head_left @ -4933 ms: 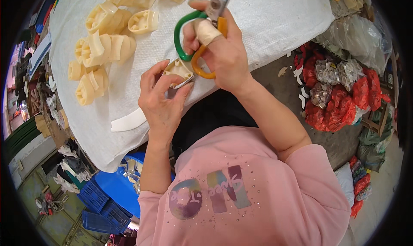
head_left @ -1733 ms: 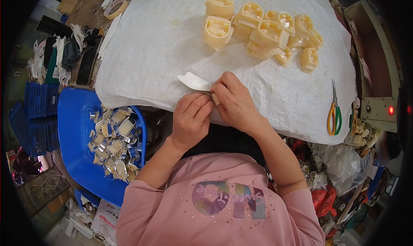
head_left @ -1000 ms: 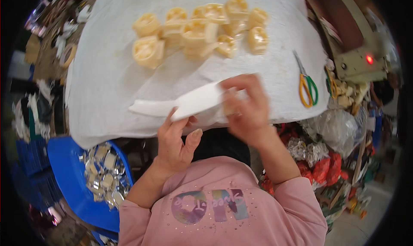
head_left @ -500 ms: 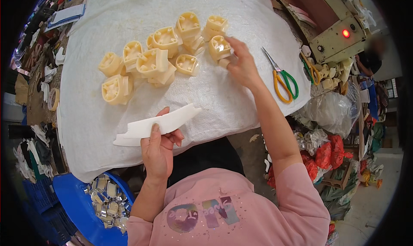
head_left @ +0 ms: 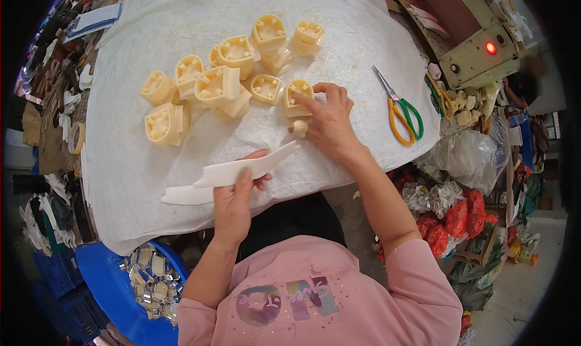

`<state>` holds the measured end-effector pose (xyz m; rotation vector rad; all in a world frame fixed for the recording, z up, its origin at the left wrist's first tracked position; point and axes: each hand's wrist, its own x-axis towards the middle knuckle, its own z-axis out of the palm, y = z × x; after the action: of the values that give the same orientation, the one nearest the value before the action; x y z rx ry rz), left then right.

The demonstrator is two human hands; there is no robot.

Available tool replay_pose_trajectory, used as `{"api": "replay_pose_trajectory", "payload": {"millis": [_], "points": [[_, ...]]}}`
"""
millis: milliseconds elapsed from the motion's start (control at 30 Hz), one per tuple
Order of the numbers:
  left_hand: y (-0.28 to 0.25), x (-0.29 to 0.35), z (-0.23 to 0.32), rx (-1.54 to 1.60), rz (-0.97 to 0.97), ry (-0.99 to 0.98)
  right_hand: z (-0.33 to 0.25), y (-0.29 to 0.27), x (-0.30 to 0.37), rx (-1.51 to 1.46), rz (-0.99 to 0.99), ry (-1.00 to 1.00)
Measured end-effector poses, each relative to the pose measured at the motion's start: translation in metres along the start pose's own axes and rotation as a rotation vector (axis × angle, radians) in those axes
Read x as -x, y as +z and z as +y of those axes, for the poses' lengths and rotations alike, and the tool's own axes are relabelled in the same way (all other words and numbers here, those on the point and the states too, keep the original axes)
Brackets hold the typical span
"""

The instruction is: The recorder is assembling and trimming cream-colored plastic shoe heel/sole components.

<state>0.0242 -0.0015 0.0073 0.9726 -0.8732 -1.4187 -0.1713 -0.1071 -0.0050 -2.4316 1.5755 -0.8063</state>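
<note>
To the right, a pale boxy machine (head_left: 475,64) shows a lit red lamp (head_left: 491,47); below it lie crumpled clear plastic (head_left: 475,158) and red bags (head_left: 457,219). At left are a tape roll (head_left: 81,135) and blue crates (head_left: 51,273).

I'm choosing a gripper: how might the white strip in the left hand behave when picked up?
The held white strip is probably fairly stiff, since its end juts beyond the left hand with no clear droop. It looks thin, so likely light for its length.

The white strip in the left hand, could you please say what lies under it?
Under the white strip held by the left hand, another strip lies on the white cloth; its right end is covered and cannot be seen.
</note>
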Motion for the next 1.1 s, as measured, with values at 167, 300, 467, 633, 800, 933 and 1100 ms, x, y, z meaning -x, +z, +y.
{"api": "replay_pose_trajectory", "payload": {"millis": [167,300,467,633,800,933,1100], "points": [[0.012,-0.02,0.001,-0.355,-0.222,0.089,0.001,-0.018,-0.001,0.065,-0.016,-0.099],[0.021,-0.04,-0.011,-0.615,-0.297,0.28,0.01,-0.013,-0.006,-0.549,-0.243,0.088],[0.025,-0.059,-0.024,-0.857,-0.256,0.491,0.028,0.001,-0.002,-0.371,-0.078,-0.14],[0.029,-0.057,-0.026,-1.012,-0.27,0.548,0.02,-0.004,-0.007,-0.235,0.029,-0.235],[0.028,-0.054,-0.034,-1.199,-0.259,0.644,0.048,0.001,-0.013,-1.313,0.28,0.53],[0.028,-0.055,-0.033,-1.163,-0.243,0.622,0.041,-0.005,0.0,-1.274,0.317,0.443],[0.028,-0.056,-0.028,-0.954,-0.197,0.58,0.019,-0.035,0.031,-0.853,0.262,0.47]]}}
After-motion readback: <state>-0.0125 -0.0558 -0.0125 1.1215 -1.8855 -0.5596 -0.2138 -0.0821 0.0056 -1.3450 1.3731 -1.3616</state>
